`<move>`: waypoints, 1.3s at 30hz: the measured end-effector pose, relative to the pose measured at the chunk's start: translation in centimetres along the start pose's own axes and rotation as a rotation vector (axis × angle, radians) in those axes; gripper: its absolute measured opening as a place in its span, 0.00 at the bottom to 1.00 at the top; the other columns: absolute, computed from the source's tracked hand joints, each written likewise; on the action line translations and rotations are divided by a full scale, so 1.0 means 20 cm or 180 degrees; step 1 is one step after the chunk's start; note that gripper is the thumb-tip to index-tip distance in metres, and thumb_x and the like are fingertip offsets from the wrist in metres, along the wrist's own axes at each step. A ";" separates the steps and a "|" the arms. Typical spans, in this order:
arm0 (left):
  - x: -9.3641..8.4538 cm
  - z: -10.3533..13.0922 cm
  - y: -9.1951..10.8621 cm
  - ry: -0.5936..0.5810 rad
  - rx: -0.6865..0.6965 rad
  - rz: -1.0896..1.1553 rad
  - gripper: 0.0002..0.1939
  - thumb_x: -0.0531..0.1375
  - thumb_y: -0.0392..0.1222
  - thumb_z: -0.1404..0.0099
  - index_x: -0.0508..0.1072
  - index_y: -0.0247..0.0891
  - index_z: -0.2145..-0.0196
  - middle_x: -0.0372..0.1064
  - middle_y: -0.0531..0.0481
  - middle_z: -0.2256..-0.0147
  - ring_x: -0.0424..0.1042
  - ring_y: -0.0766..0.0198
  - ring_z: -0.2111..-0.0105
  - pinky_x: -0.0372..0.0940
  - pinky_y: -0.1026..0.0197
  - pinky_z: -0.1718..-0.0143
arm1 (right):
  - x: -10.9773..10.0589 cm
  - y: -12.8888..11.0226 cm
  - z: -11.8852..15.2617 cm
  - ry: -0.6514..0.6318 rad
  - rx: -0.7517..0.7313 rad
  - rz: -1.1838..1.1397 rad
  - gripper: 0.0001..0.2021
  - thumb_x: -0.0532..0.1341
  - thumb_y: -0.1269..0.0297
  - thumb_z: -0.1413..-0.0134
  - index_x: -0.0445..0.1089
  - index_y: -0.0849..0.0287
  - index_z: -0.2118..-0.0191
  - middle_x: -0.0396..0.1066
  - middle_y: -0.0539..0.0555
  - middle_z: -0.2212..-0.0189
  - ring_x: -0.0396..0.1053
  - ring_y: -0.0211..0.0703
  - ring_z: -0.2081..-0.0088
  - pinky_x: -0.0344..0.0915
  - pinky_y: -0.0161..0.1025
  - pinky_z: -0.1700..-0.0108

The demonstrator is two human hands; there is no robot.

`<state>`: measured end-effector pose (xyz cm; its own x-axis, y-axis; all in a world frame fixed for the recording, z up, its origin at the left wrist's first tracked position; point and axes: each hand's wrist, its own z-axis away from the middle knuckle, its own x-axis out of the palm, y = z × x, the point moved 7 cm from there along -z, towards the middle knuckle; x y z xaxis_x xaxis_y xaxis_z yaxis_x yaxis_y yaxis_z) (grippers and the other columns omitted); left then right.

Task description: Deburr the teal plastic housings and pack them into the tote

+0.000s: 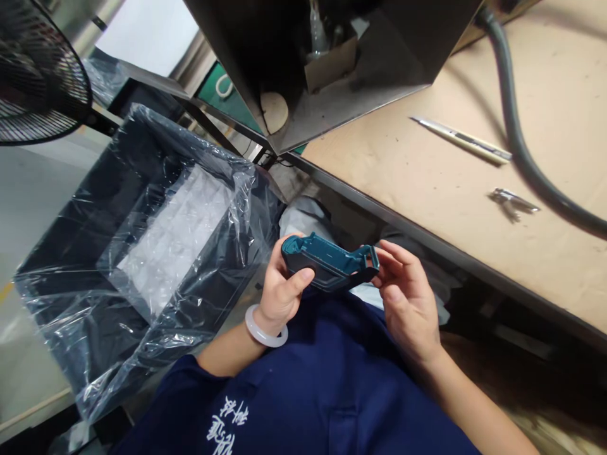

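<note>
A teal and black moulded plastic housing [327, 258] is held in front of my body, its teal hollow side facing up. My left hand [283, 284] grips its left end, thumb pressed on the black side and fingers behind it. At the other end, my right hand [408, 294] has its fingers apart, with the fingertips beside or touching the looped end of the housing; contact is partly hidden. A white bangle [265, 328] circles my left wrist.
To the left stands a dark bin lined with clear plastic [199, 322], with a white sheet [175, 234] inside. A fan [40, 76] is above it. The bench [389, 158] at right carries a metal box [403, 57], a pen [462, 140], small metal pieces [515, 201] and a thick hose [516, 126].
</note>
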<state>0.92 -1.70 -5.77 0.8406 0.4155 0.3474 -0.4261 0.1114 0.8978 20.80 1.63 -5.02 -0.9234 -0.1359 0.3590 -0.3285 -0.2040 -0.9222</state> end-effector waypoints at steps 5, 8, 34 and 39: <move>0.02 0.00 0.02 -0.0067 0.0249 -0.0288 0.34 0.79 0.54 0.50 0.73 0.45 0.49 0.74 0.52 0.58 0.76 0.61 0.58 0.72 0.59 0.52 | 0.01 -0.02 0.00 -0.0113 -0.0092 0.0288 0.26 0.73 0.50 0.41 0.72 0.48 0.41 0.76 0.59 0.42 0.77 0.51 0.46 0.77 0.49 0.46; 0.03 0.01 0.03 -0.0139 0.0469 -0.0476 0.33 0.78 0.54 0.48 0.73 0.45 0.48 0.74 0.52 0.57 0.75 0.62 0.58 0.71 0.61 0.53 | 0.00 -0.01 0.00 -0.0062 -0.0046 0.0396 0.21 0.72 0.52 0.39 0.74 0.48 0.43 0.78 0.58 0.45 0.79 0.51 0.49 0.77 0.48 0.49; 0.11 0.03 0.00 -0.0935 0.0308 -0.0131 0.36 0.74 0.51 0.39 0.65 0.50 0.39 0.72 0.41 0.37 0.77 0.47 0.42 0.73 0.46 0.41 | -0.04 0.05 0.01 0.0101 0.0176 0.0086 0.20 0.72 0.48 0.41 0.74 0.49 0.47 0.80 0.58 0.49 0.78 0.51 0.50 0.76 0.45 0.52; 0.12 0.03 0.01 -0.0995 0.0333 -0.0153 0.37 0.74 0.51 0.39 0.63 0.51 0.38 0.71 0.41 0.36 0.75 0.45 0.40 0.72 0.44 0.40 | -0.03 0.04 0.01 0.0005 0.0141 -0.0061 0.19 0.71 0.51 0.40 0.75 0.49 0.46 0.79 0.57 0.47 0.79 0.48 0.51 0.76 0.44 0.50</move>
<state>3.06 -1.20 -4.57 0.9277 0.1130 0.3558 -0.3605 0.0240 0.9324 21.18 1.41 -6.04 -0.9174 -0.1300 0.3762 -0.3369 -0.2493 -0.9079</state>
